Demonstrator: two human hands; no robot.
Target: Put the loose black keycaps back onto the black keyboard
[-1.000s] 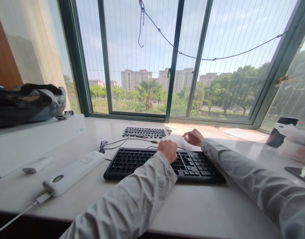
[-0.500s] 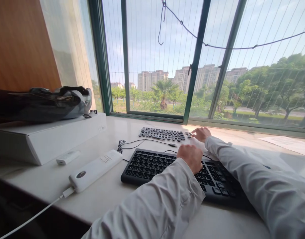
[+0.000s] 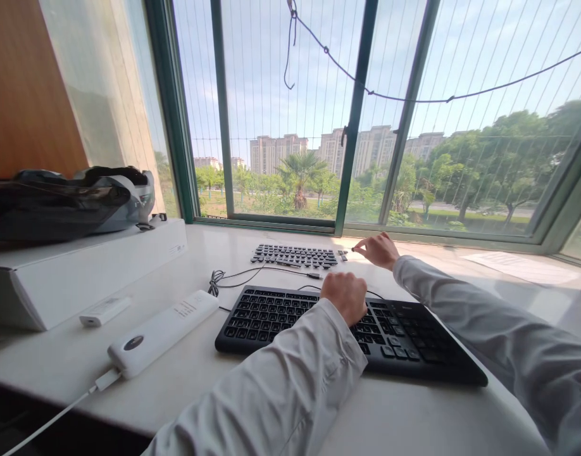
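A black keyboard (image 3: 266, 316) lies on the white windowsill, many of its key positions on the left and middle without caps. My left hand (image 3: 345, 296) rests closed over its middle, knuckles up; anything inside the fingers is hidden. Beyond the keyboard, loose black keycaps (image 3: 295, 255) are laid out in rows, with a small cluster (image 3: 342, 254) at their right end. My right hand (image 3: 380, 249) is just right of that cluster, thumb and fingers pinching a small dark keycap (image 3: 353, 249) close above the sill.
A black cable (image 3: 252, 272) with its plug lies between the keycaps and keyboard. At left are a white power bank (image 3: 162, 335) with a white cord, a small white device (image 3: 105, 311) and a white box (image 3: 95, 272) bearing a dark bag (image 3: 72, 202). Paper sheets (image 3: 518, 266) lie at right.
The view has swung slightly right. My right hand has drawn a little away from the small keycap cluster, and the dark keycap at its fingertips now shows. My left hand stays closed over the keyboard.
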